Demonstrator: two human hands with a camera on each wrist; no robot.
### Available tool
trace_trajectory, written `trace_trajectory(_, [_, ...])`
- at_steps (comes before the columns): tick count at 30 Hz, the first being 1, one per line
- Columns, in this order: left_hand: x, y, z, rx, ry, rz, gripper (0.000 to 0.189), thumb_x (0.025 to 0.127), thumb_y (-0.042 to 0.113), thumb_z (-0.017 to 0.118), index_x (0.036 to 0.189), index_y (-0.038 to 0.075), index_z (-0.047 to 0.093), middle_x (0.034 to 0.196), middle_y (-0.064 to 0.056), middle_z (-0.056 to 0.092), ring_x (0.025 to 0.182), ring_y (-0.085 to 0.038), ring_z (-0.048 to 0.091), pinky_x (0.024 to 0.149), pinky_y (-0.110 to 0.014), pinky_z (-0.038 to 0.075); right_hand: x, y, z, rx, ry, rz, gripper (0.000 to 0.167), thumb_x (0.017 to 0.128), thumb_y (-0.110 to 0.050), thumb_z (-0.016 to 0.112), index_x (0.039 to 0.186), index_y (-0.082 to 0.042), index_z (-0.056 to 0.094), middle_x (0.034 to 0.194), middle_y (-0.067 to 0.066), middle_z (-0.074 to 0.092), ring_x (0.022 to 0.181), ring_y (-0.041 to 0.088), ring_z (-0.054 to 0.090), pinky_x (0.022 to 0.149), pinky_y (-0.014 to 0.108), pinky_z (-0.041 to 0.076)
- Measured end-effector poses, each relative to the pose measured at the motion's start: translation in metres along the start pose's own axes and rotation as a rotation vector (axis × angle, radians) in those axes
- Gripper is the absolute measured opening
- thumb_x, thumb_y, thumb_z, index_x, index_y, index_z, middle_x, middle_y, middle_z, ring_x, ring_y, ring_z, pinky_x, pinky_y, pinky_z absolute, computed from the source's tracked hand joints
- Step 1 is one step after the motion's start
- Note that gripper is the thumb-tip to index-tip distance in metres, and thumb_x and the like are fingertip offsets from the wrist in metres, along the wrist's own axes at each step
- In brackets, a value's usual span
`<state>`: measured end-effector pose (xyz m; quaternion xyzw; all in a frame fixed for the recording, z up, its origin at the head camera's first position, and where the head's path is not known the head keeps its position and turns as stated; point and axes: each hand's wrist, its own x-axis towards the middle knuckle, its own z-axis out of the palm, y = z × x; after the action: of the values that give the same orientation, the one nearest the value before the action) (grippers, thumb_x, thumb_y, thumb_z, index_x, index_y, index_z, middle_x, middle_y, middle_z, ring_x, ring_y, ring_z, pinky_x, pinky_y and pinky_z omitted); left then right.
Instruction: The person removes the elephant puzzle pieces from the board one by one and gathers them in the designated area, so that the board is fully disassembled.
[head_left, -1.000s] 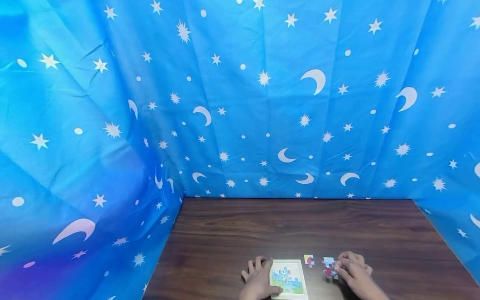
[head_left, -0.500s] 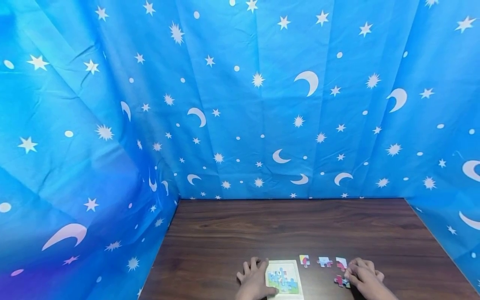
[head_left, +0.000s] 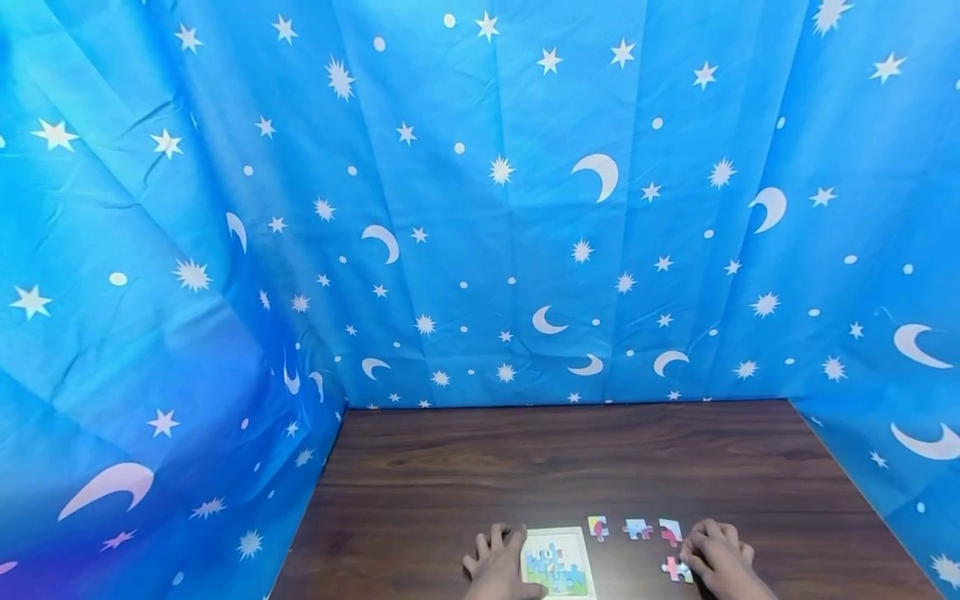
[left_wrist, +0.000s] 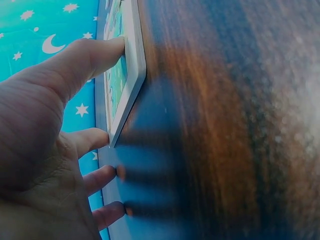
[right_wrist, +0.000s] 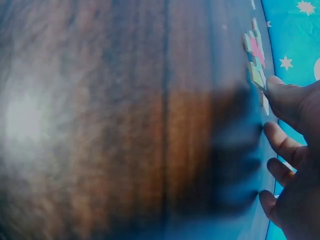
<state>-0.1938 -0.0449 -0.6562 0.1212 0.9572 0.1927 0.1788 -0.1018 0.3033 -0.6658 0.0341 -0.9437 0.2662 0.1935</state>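
As the thumb of the right hand [head_left: 722,557] touches a jigsaw piece [head_left: 677,570], whether the fingers pinch it cannot be told; three more pieces [head_left: 638,529] lie nearby on the dark wooden table [head_left: 555,467], before blue star-and-moon cloth [head_left: 480,208]. The left hand [head_left: 498,568] rests beside the framed puzzle [head_left: 572,548], fingers spread, thumb over its rim.

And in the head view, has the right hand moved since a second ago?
Yes. Judged against the puzzle tray, the right hand has moved rightward, farther from it.
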Motion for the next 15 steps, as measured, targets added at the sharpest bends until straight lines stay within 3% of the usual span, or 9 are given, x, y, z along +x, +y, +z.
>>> trace_trajectory(5, [-0.001,-0.004,0.000,-0.005,-0.010,-0.014,0.087,0.068,0.049,0.091,0.142,0.018,0.058,0.132,-0.013,0.042,0.105,-0.039,0.038,0.076,-0.068,0.034,0.002,-0.001,0.001,0.038,-0.058,0.041,0.034,0.080,-0.007,0.079,0.072,-0.028,0.053,0.098,0.001,0.053,0.101,0.042,0.046,0.070,0.055,0.031])
trace_trajectory(10, [-0.002,-0.006,0.002,0.001,0.023,0.005,0.088,0.067,0.049,0.091,0.142,0.018,0.057,0.132,-0.013,0.042,0.107,-0.040,0.039,0.075,-0.067,0.034,0.005,-0.006,0.004,0.082,0.018,0.009,0.028,0.080,-0.008,0.080,0.074,-0.025,0.058,0.098,0.003,0.056,0.099,0.041,0.045,0.068,0.056,0.030])
trace_trajectory(15, [-0.002,-0.002,0.003,0.006,0.054,0.037,0.088,0.068,0.048,0.090,0.143,0.018,0.057,0.132,-0.012,0.042,0.107,-0.038,0.038,0.073,-0.062,0.033,0.010,-0.016,0.007,0.145,0.036,-0.015,0.026,0.078,-0.007,0.082,0.078,-0.024,0.063,0.098,0.006,0.060,0.096,0.044,0.047,0.065,0.054,0.032])
